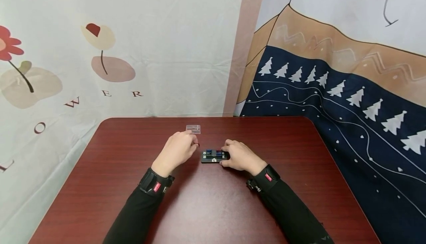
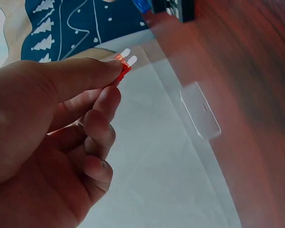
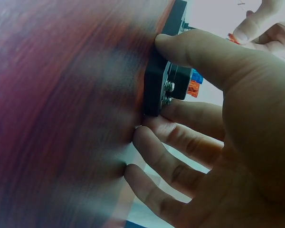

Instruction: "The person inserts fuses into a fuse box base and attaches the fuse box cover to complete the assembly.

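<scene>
Between thumb and forefinger, my left hand (image 1: pixel 178 149) pinches a small orange-red blade fuse (image 2: pixel 125 69), its two metal prongs pointing outward. That hand is raised a little to the left of a black fuse block (image 1: pixel 208 159) lying on the table. My right hand (image 1: pixel 243 157) holds the block at its right end, thumb on the near edge and fingers round the far side. Seated in the block are a blue fuse (image 3: pixel 196 76) and an orange fuse (image 3: pixel 193 89), with metal screws (image 3: pixel 169 86) beside them. A clear plastic cover (image 1: pixel 196 128) lies beyond the left hand.
The dark red wooden table (image 1: pixel 266 133) has its far edge just behind the clear cover. A pale printed curtain (image 1: pixel 186 51) hangs behind it, and a navy cloth with white trees (image 1: pixel 299 100) hangs on the right.
</scene>
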A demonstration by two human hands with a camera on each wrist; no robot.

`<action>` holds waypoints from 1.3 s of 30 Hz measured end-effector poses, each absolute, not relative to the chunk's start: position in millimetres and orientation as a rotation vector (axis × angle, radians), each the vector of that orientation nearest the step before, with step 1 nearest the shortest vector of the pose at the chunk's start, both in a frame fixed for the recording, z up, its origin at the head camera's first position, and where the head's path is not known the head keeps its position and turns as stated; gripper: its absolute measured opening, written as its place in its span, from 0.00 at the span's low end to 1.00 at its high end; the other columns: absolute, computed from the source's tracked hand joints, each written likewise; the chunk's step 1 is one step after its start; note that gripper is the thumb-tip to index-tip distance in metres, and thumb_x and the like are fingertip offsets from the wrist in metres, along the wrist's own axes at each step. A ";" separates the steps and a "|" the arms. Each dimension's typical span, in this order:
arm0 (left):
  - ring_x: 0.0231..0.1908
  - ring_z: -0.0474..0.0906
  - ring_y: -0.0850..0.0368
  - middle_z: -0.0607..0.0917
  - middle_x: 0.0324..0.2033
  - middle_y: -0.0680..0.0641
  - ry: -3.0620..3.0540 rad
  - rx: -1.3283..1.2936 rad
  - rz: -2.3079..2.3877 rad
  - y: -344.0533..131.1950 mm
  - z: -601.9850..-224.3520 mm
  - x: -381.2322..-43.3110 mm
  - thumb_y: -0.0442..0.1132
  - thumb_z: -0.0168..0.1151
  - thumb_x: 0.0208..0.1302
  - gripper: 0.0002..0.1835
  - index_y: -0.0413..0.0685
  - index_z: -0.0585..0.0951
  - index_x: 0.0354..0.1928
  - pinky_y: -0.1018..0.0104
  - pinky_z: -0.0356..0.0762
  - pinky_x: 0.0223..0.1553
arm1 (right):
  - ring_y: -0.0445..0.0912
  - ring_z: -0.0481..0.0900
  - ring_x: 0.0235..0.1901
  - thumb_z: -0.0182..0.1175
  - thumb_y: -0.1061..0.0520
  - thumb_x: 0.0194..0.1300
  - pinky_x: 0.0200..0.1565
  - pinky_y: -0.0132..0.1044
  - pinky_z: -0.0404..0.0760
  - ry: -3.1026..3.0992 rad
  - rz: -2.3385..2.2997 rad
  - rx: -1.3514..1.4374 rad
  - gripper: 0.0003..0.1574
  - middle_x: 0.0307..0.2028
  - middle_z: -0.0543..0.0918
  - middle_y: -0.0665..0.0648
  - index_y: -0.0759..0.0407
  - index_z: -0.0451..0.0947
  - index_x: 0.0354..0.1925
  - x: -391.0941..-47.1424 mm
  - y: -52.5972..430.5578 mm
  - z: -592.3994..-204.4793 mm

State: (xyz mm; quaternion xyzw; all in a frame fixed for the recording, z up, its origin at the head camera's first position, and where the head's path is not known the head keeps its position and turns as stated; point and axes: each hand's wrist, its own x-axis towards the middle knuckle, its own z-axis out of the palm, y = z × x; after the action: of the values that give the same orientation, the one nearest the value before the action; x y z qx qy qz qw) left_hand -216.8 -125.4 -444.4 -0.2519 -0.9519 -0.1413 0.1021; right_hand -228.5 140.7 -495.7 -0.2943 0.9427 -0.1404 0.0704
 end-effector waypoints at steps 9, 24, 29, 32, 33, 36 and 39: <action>0.35 0.86 0.50 0.85 0.33 0.51 -2.781 -0.860 -0.336 -105.0 -446.3 -217.9 0.38 0.71 0.65 0.03 0.53 0.90 0.33 0.51 0.84 0.45 | 0.44 0.76 0.38 0.73 0.42 0.59 0.43 0.42 0.78 2.847 -0.443 -0.888 0.34 0.40 0.77 0.48 0.60 0.87 0.57 -228.9 138.6 -495.3; 0.35 0.85 0.55 0.85 0.33 0.53 -2.836 -0.906 -0.263 -83.2 -459.6 -216.4 0.40 0.71 0.66 0.03 0.53 0.89 0.33 0.56 0.80 0.43 | 0.44 0.76 0.37 0.74 0.41 0.59 0.42 0.42 0.78 2.866 -0.421 -0.925 0.32 0.40 0.77 0.49 0.59 0.87 0.55 -229.0 141.0 -498.2; 0.34 0.83 0.55 0.85 0.33 0.53 -2.828 -0.930 -0.258 -83.9 -463.5 -216.9 0.40 0.71 0.66 0.03 0.53 0.89 0.33 0.58 0.79 0.41 | 0.44 0.76 0.37 0.74 0.42 0.59 0.42 0.43 0.77 2.861 -0.426 -0.926 0.31 0.40 0.77 0.49 0.58 0.87 0.55 -228.9 141.0 -498.4; 0.34 0.84 0.54 0.85 0.33 0.52 -2.828 -0.935 -0.257 -84.1 -464.3 -217.4 0.40 0.71 0.66 0.03 0.52 0.89 0.34 0.57 0.80 0.42 | 0.44 0.75 0.37 0.73 0.42 0.59 0.42 0.42 0.77 2.863 -0.417 -0.924 0.31 0.40 0.76 0.49 0.58 0.88 0.55 -229.5 141.0 -498.5; 0.34 0.84 0.54 0.85 0.33 0.52 -2.828 -0.935 -0.260 -84.1 -464.4 -217.4 0.40 0.71 0.66 0.03 0.52 0.90 0.34 0.57 0.81 0.43 | 0.44 0.75 0.37 0.73 0.42 0.59 0.42 0.42 0.77 2.862 -0.414 -0.922 0.31 0.40 0.76 0.48 0.58 0.88 0.55 -229.9 140.9 -498.6; 0.34 0.84 0.54 0.85 0.33 0.52 -2.834 -0.936 -0.263 -84.3 -464.5 -217.5 0.40 0.71 0.66 0.03 0.52 0.89 0.34 0.56 0.81 0.44 | 0.44 0.75 0.37 0.73 0.42 0.59 0.42 0.42 0.76 2.863 -0.408 -0.923 0.31 0.39 0.75 0.48 0.58 0.88 0.55 -230.5 140.7 -499.2; 0.34 0.84 0.54 0.85 0.33 0.52 -2.837 -0.941 -0.262 -84.2 -464.2 -217.2 0.40 0.71 0.66 0.03 0.52 0.89 0.34 0.56 0.81 0.44 | 0.44 0.75 0.38 0.73 0.41 0.59 0.43 0.43 0.76 2.865 -0.413 -0.925 0.31 0.39 0.75 0.47 0.58 0.88 0.55 -230.4 141.0 -499.4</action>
State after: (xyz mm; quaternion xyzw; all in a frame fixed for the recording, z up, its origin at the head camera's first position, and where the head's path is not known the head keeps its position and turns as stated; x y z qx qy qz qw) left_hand -217.2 -84.2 -464.2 -0.3128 -0.9432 -0.0872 0.0706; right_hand -230.4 141.0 -499.4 -0.3040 0.9416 -0.1357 0.0513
